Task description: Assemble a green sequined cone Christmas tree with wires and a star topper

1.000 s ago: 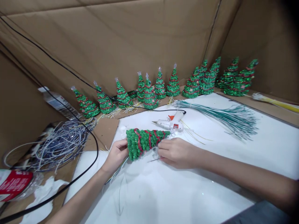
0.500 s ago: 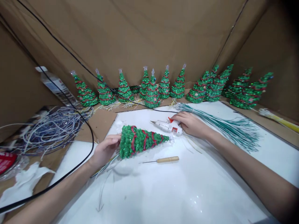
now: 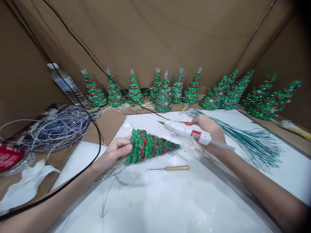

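A green tinsel Christmas tree (image 3: 153, 147) with red garland lies on its side, its clear star tip pointing right. My left hand (image 3: 119, 150) grips it at the base, thumb on the near side. In my right hand (image 3: 209, 126) is a white glue gun (image 3: 179, 128), raised off the table with its nozzle pointing left and a clear glue stick (image 3: 222, 144) out of its back. My right fingers are partly hidden behind the gun. An awl (image 3: 177, 168) with a wooden handle rests on the white table below the tree.
Several finished trees (image 3: 163, 97) stand along the back. Green and white wires (image 3: 252, 139) lie at the right; a tangle of white wire (image 3: 58, 129) is at the left by a water bottle (image 3: 68, 84). A black cable (image 3: 99, 142) crosses the left side.
My right hand has picked the glue gun up from the table and turned it, so its back end and glue stick now show. My left thumb has come onto the tree's base.
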The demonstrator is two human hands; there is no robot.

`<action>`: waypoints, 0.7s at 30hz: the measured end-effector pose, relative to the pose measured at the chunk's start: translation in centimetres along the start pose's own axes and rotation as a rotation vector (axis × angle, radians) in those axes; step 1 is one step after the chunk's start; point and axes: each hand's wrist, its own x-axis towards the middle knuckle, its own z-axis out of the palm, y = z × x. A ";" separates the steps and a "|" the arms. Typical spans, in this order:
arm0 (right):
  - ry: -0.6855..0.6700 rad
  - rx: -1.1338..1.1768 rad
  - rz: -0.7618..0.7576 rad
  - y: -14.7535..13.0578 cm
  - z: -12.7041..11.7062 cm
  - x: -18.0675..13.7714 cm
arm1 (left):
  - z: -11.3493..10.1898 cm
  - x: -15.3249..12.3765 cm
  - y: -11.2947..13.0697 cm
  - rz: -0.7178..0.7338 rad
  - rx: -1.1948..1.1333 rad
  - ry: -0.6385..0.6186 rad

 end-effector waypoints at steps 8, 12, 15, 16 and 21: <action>0.183 0.200 -0.075 -5.1 -0.1 -1.7 | 0.2 -0.2 0.4 0.026 0.021 -0.090; 0.157 0.189 -0.072 -5.8 -0.3 -1.7 | 0.0 -0.2 0.0 0.020 0.009 -0.094; 0.149 0.171 -0.046 -5.9 -0.2 -1.6 | 0.1 -0.2 -0.1 -0.009 -0.028 -0.074; 0.146 0.169 -0.035 -6.0 -0.2 -1.5 | 0.2 -0.2 0.0 -0.020 -0.046 -0.059; 0.112 0.183 -0.015 -6.4 -0.3 -1.3 | 0.4 -0.3 0.0 -0.041 -0.085 0.017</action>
